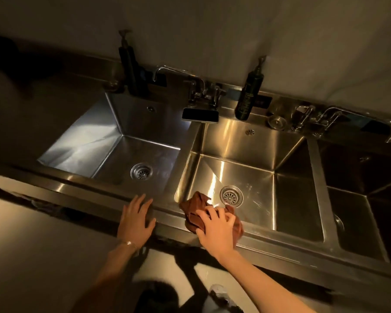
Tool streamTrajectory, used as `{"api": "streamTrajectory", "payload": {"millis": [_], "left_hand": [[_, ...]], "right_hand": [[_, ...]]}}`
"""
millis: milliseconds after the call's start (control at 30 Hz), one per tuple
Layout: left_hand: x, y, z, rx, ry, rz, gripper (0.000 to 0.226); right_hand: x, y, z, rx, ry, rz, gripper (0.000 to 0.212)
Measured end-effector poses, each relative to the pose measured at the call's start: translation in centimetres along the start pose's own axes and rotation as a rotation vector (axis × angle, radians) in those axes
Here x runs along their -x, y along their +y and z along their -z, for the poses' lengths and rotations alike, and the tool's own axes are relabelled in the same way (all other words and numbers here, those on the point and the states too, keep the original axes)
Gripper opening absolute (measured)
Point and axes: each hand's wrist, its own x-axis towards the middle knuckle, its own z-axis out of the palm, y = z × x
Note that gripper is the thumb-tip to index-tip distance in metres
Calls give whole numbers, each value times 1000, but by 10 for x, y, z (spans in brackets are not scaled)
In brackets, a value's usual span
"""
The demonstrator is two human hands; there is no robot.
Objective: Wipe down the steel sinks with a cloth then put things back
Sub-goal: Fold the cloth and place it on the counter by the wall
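Your right hand point(215, 229) is clamped over the brown cloth point(196, 211), fingers curled into its folds. It sits at the near-left corner of the middle sink point(253, 145), where the near rim drops into the basin. Your left hand point(136, 218) lies flat with fingers spread on the near edge of the bench point(77, 188), just to the left, holding nothing.

The cloth looks soft, light and limp, bunched up with loose flaps poking out toward the drain strainer point(231, 194). It will likely crumple rather than push. Take it from on top with a broad palm, gather the bulk under your fingers, and press down so it drags flat across the steel. A trailing flap could snag on the strainer. The steel shines and may be slick, so lean on the left hand for balance.

The dark pump bottle point(248, 93) on the far ledge looks tall and easy to tip. Hold it low round the body, not by the pump.
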Motion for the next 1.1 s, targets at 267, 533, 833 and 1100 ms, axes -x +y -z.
{"api": "streamTrajectory", "payload": {"millis": [267,533,833,1100], "left_hand": [[-19,-60,28,-24,-38,-139,64],[-27,-71,23,-88,-127,-240,65],[-31,-81,33,-30,-86,-151,68],[-31,-101,54,12,-14,2,63]], "right_hand": [[-13,-27,-4,45,-10,56,46],[68,82,16,115,74,-727,42],[-24,-85,-18,57,27,-200,47],[-66,-119,-22,53,-139,135,56]]}}
